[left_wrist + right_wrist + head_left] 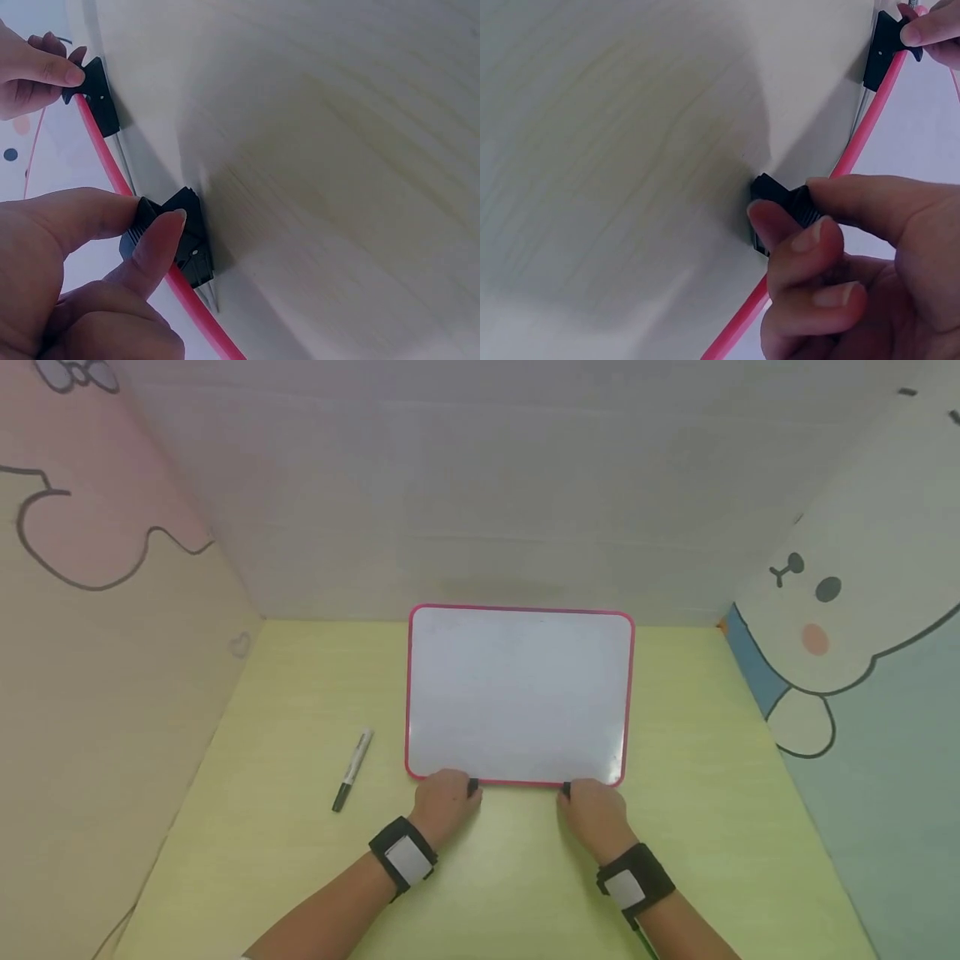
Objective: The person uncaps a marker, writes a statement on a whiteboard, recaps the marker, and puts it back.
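Observation:
A white dry-erase board with a pink frame stands at the back of the table, its lower edge toward me. Two black clips sit on that edge. My left hand pinches the left black clip between thumb and forefinger. Farther right along the frame, my right hand grips the other black clip, fingers curled around it. Thin metal rods run from the clips along the pink frame in the left wrist view. Fingers partly hide both clips.
A capped marker with a white barrel and dark end lies left of the board on the yellow-green tabletop. A pale back wall and side panels with cartoon drawings enclose the table.

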`<state>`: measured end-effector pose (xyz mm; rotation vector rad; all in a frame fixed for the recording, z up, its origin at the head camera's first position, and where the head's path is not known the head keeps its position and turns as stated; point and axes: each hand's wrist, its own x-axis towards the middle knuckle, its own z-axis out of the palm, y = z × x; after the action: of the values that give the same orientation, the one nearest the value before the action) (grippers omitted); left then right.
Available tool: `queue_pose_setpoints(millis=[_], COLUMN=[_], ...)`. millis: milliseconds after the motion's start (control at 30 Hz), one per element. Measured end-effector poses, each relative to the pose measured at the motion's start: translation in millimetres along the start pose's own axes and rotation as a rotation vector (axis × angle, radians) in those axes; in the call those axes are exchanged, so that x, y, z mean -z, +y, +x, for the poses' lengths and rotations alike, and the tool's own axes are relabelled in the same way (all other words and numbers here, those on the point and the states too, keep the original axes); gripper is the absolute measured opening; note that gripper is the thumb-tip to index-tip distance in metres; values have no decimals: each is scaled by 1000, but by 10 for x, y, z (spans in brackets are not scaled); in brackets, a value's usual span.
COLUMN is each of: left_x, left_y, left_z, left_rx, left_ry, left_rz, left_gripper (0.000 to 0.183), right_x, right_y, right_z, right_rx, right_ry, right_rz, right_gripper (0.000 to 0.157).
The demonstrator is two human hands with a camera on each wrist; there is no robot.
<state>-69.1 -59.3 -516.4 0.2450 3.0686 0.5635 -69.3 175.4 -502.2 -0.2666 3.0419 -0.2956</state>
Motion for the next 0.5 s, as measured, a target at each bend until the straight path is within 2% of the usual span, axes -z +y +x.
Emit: queue_pose_setpoints(millis=[167,300,400,500], left_x=[-46,-48,17,149], left_y=[20,91,102,-16], left_z=[35,31,-4,-32], left_rx=[-54,-74,-66,-47], left_ry=[-7,-55,-96,-66], left_rz=[-3,-2,-54,-118], left_gripper=[41,36,36,36], right_x=[66,143,239,361], right_y=[119,242,296,312], right_z=[-31,-95,-144,-187], right_rx=[10,-27,-45,-45], right_ry=[-28,-82,-103,-92], right_rz=[-1,-24,-47,-34], right_gripper=[39,46,48,48])
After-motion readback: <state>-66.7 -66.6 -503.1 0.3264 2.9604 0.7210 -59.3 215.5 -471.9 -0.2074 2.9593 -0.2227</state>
